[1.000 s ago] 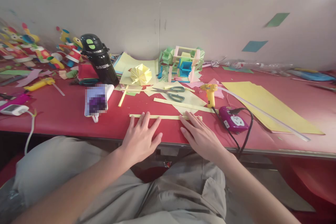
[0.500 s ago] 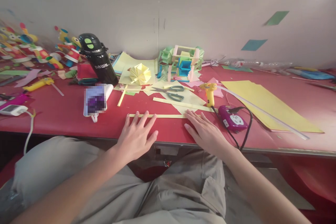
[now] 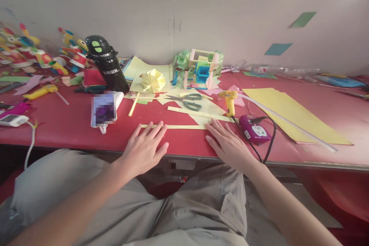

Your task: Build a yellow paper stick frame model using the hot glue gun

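A thin yellow paper strip point(image 3: 186, 127) lies crosswise near the front of the red table point(image 3: 184, 143). My left hand point(image 3: 145, 147) rests flat over its left end, fingers spread. Over the right end lies my right hand point(image 3: 229, 144), also flat with fingers apart. Just behind is a wider pale yellow strip point(image 3: 198, 113), on top of a cut sheet of yellow paper. Green-handled scissors point(image 3: 191, 102) lie farther back. A yellow glue gun point(image 3: 230, 103) stands beyond my right hand, near a purple power socket point(image 3: 255, 130).
At the back are a folded yellow paper ball point(image 3: 153, 80) and a stick-and-paper model point(image 3: 201, 70). To the left stand a black bottle point(image 3: 108, 65) and a phone on a stand point(image 3: 103, 109). Yellow sheets point(image 3: 294, 113) and a clear glue stick point(image 3: 305, 136) lie on the right.
My left hand has slid a little left and my right hand slightly right, so they are farther apart along the strip. Both stay flat on the table.
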Available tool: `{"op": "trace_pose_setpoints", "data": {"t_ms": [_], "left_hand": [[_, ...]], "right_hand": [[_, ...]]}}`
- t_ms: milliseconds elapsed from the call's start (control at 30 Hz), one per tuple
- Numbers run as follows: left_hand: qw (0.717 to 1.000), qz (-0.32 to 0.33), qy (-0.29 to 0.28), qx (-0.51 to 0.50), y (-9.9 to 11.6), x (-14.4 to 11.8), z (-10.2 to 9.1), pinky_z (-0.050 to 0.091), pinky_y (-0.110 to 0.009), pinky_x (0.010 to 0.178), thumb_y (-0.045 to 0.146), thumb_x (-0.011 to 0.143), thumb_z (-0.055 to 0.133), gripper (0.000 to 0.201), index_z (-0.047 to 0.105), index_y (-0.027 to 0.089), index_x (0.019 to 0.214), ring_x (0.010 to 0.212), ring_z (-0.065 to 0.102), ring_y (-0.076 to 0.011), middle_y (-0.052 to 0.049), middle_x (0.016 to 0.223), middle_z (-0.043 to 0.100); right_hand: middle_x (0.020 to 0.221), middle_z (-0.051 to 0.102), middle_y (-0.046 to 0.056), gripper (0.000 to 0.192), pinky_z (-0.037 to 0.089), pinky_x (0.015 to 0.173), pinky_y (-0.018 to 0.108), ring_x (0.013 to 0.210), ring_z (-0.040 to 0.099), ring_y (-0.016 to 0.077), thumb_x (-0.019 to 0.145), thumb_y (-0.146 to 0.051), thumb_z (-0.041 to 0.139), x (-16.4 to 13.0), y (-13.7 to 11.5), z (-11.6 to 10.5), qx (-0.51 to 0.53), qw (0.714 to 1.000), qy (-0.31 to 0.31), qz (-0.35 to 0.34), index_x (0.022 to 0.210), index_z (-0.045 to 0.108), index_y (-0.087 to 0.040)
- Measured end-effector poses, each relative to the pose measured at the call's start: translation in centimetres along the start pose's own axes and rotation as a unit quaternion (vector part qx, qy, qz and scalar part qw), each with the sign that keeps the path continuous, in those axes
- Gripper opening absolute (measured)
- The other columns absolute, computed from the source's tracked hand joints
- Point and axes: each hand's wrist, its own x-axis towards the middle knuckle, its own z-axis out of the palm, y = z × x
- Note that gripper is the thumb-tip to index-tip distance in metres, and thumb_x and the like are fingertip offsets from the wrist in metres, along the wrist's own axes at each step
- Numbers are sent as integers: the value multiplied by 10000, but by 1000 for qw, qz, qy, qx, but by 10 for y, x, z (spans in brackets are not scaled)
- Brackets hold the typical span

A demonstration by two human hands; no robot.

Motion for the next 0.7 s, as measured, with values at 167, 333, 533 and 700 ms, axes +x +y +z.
{"op": "trace_pose_setpoints", "data": {"t_ms": [167, 333, 533, 700], "left_hand": [[1000, 2, 4, 7, 1, 1, 0, 338, -543, 1134, 436, 983, 343, 564, 417, 210, 1494, 1373, 443, -346, -58, 1529, 421], [1000, 7, 4, 10, 2, 2, 0, 337, -550, 1129, 438, 989, 329, 563, 430, 195, 1486, 1365, 451, -355, -79, 1521, 434], [1000, 5, 16, 6, 2, 2, 1, 328, -524, 1134, 440, 982, 358, 547, 442, 222, 1476, 1369, 449, -347, -79, 1520, 441], [1000, 4, 8, 10, 4, 2, 0, 320, -525, 1135, 431, 985, 347, 551, 443, 195, 1474, 1369, 445, -352, -86, 1520, 440]], "right_hand": [[1614, 263, 99, 500, 338, 1172, 500, 1481, 238, 326, 1009, -438, 340, -2, 2, -3, -26, 999, 32, 32, 1390, 552, -193], [1607, 274, 129, 508, 446, 1091, 517, 1473, 271, 342, 992, -449, 380, -11, 3, -10, -10, 991, 110, 76, 1389, 523, -166], [1558, 369, 149, 487, 434, 1097, 538, 1447, 326, 353, 988, -434, 375, -15, -4, -12, -16, 991, 128, 38, 1357, 555, -171], [1472, 488, 144, 453, 460, 1059, 521, 1384, 419, 348, 995, -423, 355, -12, -4, -8, -44, 994, 83, 50, 1264, 627, -181]]}}
